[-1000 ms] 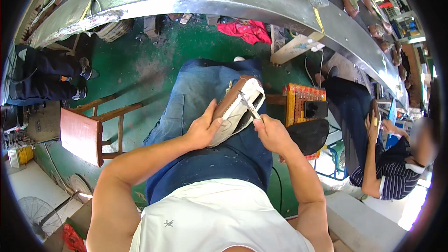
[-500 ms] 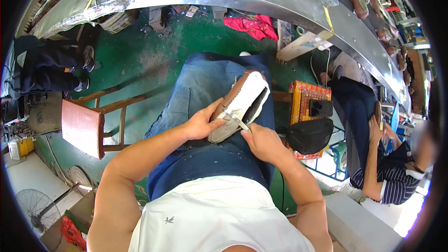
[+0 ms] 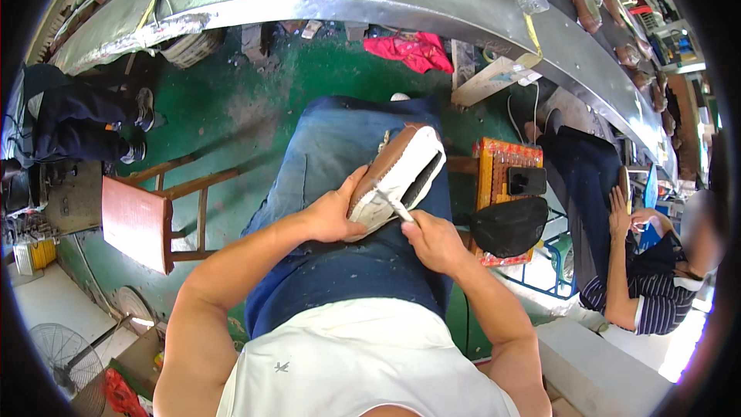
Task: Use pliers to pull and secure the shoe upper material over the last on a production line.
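The right hand (image 3: 437,241) is closed in a pinching grip on the near end of a slim, grey, metal-looking hand tool (image 3: 397,205); compared with a second ago, the tool has shifted from the far part of the opening to the nearer part of the white side, so work now appears to bear there. The left hand (image 3: 336,213) clasps the near end of the shoe, thumb on one side, fingers along the other. The long, rounded brown-and-white shoe (image 3: 394,166) lies aslant on the lap; its brown part looks like smooth leather with a ridged, stitched edge, its white part looks soft and creased beside a dark, narrow opening. Beneath is faded blue denim clothing (image 3: 297,166), flecked pale. Further out to the right sit a soft, rounded black fabric pouch (image 3: 509,226) and a flat, glossy black phone (image 3: 527,181); beyond stands a long, dull-sheened grey metal bench (image 3: 309,8).
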The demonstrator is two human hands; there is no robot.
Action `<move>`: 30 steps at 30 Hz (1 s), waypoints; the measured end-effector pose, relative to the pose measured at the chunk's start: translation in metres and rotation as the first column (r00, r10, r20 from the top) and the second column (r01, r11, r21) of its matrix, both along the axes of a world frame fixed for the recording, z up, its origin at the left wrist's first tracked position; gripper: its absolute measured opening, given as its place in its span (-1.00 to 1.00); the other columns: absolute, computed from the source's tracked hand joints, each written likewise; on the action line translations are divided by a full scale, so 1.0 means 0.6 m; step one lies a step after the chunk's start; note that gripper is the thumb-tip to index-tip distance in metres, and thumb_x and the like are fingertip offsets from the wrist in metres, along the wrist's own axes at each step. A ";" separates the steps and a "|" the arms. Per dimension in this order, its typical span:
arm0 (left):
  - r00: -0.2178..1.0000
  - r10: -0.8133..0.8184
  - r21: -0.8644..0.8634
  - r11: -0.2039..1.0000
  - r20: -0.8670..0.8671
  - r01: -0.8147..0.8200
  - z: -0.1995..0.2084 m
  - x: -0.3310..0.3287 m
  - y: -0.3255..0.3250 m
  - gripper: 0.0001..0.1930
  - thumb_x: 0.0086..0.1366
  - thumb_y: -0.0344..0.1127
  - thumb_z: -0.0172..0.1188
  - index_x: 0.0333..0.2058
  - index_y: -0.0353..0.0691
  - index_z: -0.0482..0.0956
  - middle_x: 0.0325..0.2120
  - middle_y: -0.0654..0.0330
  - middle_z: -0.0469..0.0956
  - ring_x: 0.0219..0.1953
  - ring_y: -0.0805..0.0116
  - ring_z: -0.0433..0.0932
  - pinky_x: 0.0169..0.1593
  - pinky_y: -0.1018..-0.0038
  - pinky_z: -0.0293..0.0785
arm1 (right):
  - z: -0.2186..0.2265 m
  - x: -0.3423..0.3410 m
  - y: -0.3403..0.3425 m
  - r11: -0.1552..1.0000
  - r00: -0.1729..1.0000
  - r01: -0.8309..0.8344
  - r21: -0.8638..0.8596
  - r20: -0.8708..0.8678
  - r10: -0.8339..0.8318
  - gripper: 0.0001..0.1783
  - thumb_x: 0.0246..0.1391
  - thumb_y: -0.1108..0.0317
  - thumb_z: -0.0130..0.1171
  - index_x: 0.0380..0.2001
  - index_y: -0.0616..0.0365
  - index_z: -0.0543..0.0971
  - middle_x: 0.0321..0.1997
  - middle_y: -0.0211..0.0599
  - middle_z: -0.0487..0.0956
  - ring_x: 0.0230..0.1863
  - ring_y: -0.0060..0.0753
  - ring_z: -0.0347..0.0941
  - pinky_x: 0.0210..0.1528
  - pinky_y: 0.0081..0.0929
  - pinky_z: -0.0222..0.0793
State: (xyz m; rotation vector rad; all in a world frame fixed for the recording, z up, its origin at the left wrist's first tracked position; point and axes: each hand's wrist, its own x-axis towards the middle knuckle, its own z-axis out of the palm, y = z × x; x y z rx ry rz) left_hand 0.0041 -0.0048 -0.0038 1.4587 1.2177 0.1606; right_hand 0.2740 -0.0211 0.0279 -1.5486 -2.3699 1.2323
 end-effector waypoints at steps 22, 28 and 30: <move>0.960 0.155 0.161 0.967 0.235 -0.195 -0.025 0.033 0.093 -0.26 0.25 -0.19 0.36 0.34 -0.31 0.31 0.08 -0.10 0.58 0.15 0.04 0.56 0.27 0.30 0.39 | 0.051 0.086 -0.034 0.891 0.903 0.318 -0.323 -0.184 -0.389 -0.68 0.28 0.33 0.13 0.03 0.26 0.52 -0.31 -0.34 0.60 -0.35 -0.50 0.52 -0.18 -0.47 0.48; 0.934 0.277 0.463 0.874 -0.227 -0.147 0.021 0.050 0.058 -0.71 0.42 -0.14 0.13 -0.30 -0.26 0.67 -0.49 -0.15 0.61 -0.36 -0.23 0.62 -0.28 0.05 0.54 | 0.074 0.057 0.014 0.954 0.984 0.064 -0.294 -0.141 -0.110 -0.72 0.25 0.31 0.15 -0.07 0.27 0.51 -0.28 0.08 0.59 -0.22 0.20 0.55 -0.11 -0.12 0.45; 0.919 0.284 0.517 0.849 -0.272 -0.109 0.019 0.056 0.053 -0.69 0.41 -0.12 0.13 -0.35 -0.25 0.65 -0.53 -0.13 0.61 -0.40 -0.20 0.63 -0.30 0.00 0.53 | 0.083 0.046 0.036 0.962 0.983 0.026 -0.272 -0.167 -0.074 -0.72 0.25 0.32 0.15 -0.08 0.28 0.50 -0.29 0.09 0.59 -0.21 0.23 0.54 -0.10 -0.10 0.45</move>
